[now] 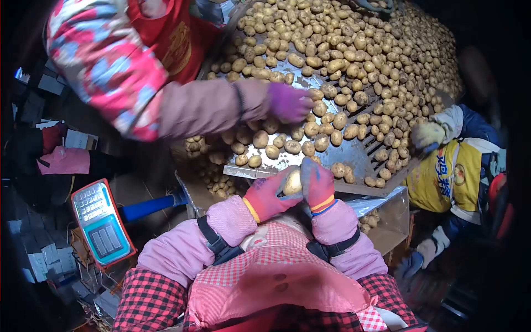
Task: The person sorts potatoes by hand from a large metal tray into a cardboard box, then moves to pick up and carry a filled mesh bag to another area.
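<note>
My left hand (271, 195), in a pink rubber-coated work glove, is closed around a pale potato (292, 183) in front of my chest. On the other side, my right hand (317, 184), gloved the same way, presses its fingers against that potato. Both hands are just over the near edge of a metal sorting table (276, 160). Loose potatoes (307, 148) lie on the bare metal just beyond my hands, and a large heap (381, 50) of them covers the far side. The palms of both gloves are hidden.
At left, a co-worker's purple-gloved hand (290, 103) reaches over the potatoes. Another co-worker in a yellow apron (448, 176) stands at right. A digital scale (103, 221) is on my left. Open boxes (390, 221) holding potatoes sit below the table edge.
</note>
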The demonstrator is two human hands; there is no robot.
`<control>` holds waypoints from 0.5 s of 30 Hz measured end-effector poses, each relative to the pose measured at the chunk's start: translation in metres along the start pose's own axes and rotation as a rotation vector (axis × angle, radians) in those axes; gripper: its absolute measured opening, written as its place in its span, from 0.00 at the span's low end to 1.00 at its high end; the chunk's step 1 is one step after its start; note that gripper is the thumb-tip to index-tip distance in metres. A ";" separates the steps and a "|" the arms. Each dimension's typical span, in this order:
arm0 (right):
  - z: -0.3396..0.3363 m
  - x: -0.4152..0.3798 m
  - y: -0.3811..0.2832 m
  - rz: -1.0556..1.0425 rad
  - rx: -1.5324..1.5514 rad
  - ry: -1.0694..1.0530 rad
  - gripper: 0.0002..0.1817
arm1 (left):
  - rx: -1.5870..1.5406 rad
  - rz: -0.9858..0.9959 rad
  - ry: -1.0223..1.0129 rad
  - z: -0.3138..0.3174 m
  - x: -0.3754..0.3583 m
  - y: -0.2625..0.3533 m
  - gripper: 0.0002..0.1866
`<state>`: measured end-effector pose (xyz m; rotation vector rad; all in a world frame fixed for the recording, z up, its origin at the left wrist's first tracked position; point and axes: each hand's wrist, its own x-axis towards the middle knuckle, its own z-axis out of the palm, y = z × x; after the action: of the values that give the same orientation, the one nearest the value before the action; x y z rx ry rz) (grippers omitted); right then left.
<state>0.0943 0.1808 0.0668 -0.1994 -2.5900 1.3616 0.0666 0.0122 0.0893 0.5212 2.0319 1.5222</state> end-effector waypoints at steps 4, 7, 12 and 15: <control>-0.014 -0.017 0.018 -0.164 -0.263 0.073 0.13 | -0.502 -0.120 -0.251 -0.003 -0.007 -0.021 0.37; -0.046 -0.039 0.013 0.485 0.206 -0.268 0.15 | -0.781 -0.285 -0.418 -0.017 -0.018 -0.065 0.34; -0.071 -0.064 0.022 0.635 -0.516 -0.511 0.42 | -1.045 -0.406 -0.601 -0.046 -0.044 -0.048 0.36; -0.064 -0.058 -0.014 0.349 -0.440 -0.364 0.53 | -0.946 -0.434 -0.601 -0.039 -0.050 -0.081 0.28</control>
<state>0.1661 0.2114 0.1071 -0.5390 -3.2651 0.9640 0.0828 -0.0702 0.0292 0.1018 0.7607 1.5791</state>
